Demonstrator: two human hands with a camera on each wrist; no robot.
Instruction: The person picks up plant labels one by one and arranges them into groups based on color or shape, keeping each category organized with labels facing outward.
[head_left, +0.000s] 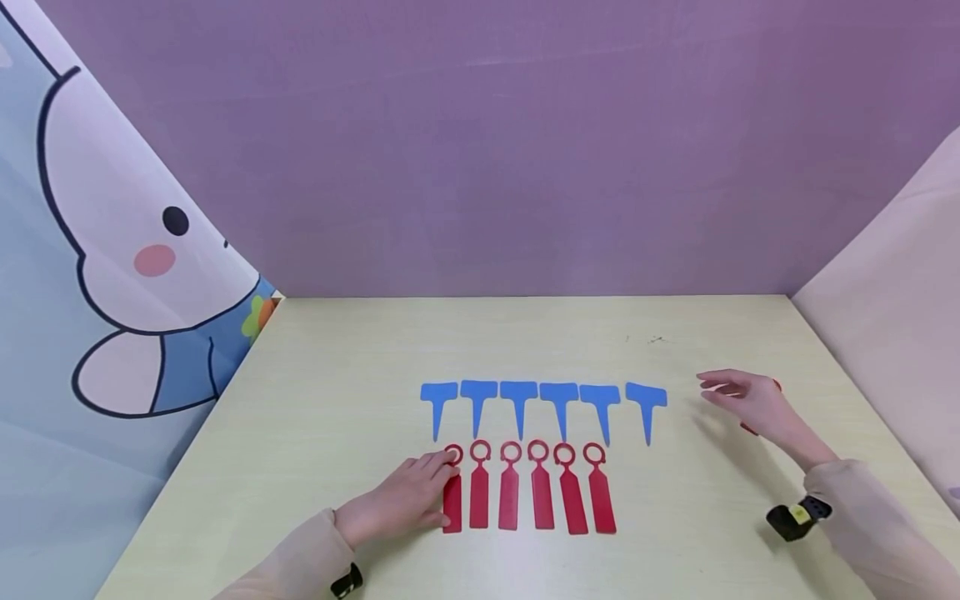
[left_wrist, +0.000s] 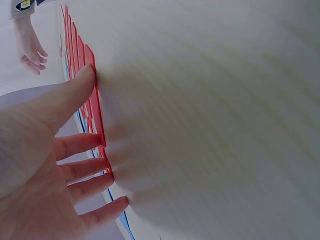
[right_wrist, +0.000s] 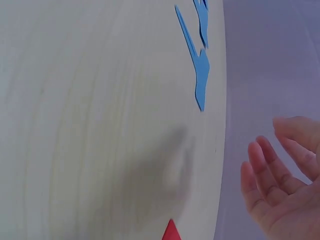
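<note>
Several red tags with ring ends lie side by side in a row on the table. My left hand (head_left: 408, 496) rests at the leftmost red tag (head_left: 452, 504), fingertips on its ring and thumb near its lower end. In the left wrist view, the thumb (left_wrist: 82, 82) touches the tag's edge and the fingers are spread. Behind them runs a row of several blue T-shaped plant labels (head_left: 519, 400). To the right of the last blue label (head_left: 647, 398), my right hand (head_left: 750, 407) hovers over the table with relaxed fingers, holding nothing.
A red thing (head_left: 748, 429) lies under the right wrist, mostly hidden; a red tip (right_wrist: 171, 232) shows in the right wrist view. Behind the pale wooden table (head_left: 360, 350) stands a purple backdrop (head_left: 525, 150). A cartoon-printed cloth (head_left: 150, 317) hangs at the left.
</note>
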